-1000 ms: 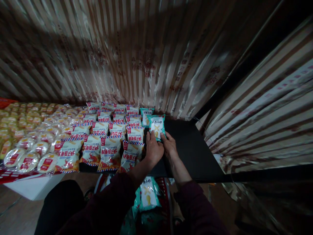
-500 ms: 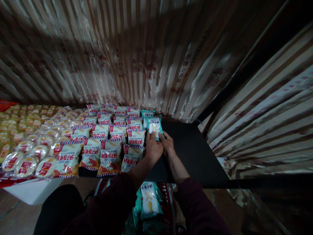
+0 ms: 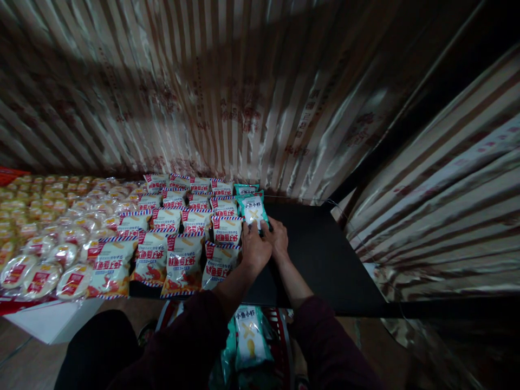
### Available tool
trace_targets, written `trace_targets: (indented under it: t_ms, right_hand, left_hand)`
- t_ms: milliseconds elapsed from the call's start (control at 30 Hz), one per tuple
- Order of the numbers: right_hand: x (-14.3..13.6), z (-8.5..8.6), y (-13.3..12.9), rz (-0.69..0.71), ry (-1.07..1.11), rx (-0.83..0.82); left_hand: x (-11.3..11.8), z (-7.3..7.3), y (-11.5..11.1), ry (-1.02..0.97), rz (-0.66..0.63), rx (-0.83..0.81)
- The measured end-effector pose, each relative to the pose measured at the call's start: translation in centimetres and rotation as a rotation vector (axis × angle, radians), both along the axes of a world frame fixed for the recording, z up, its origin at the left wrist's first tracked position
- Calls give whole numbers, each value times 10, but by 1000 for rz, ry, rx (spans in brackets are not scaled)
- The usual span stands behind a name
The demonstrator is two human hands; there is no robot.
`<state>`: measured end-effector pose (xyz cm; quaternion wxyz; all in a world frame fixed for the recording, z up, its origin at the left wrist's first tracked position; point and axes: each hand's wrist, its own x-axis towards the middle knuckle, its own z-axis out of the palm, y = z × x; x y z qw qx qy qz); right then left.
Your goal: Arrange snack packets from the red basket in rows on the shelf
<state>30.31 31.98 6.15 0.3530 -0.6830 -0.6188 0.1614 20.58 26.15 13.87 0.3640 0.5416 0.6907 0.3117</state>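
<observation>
Both my hands meet at the lower part of a teal and white snack bag (image 3: pixel 253 207) on the black table (image 3: pixel 320 254). My left hand (image 3: pixel 255 246) has its fingers on the bag's lower left. On its lower right are the curled fingers of my right hand (image 3: pixel 278 237). Behind this bag a second teal bag (image 3: pixel 246 189) is partly hidden. To the left stand several rows of white and orange snack bags (image 3: pixel 184 260) with striped edges; the nearest column touches the teal bag's side.
Round wrapped snacks (image 3: pixel 43 279) cover the table's left part. More teal bags (image 3: pixel 251 336) lie below the front edge, between my forearms. A striped curtain (image 3: pixel 244 97) hangs behind, with another striped cloth (image 3: pixel 455 216) at the right. A white box (image 3: pixel 52 319) sits at lower left.
The front teal bag has shifted slightly left and now overlaps the one behind it more squarely. Both my hands have stayed at its lower end.
</observation>
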Motion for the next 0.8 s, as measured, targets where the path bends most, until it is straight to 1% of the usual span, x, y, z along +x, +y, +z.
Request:
trace_targets:
  t_ms: [100,233,333,433,500,633,700,800]
  right_hand:
    - [-2,-6,0,-5,-92,37]
    - [-3,-14,0,28,-123,54]
    - [-3,-16,1,30,-130,73]
    - [-5,-16,-2,-6,-133,100]
    - [-7,-14,-5,3,-131,103]
    - [-12,-11,-12,44,-143,41]
    - [-14,-9,-14,23,-152,7]
    - [-17,-7,-13,-13,-142,3]
  left_hand:
    - [-1,3,1,19,11,10]
    - [0,3,2,35,47,2]
    - [3,0,4,25,60,-3]
    - [6,-5,8,26,68,18]
    - [8,-11,11,27,84,33]
    - [9,-21,15,7,102,91]
    - [9,-24,16,-8,104,107]
    - [11,-25,16,-15,105,106]
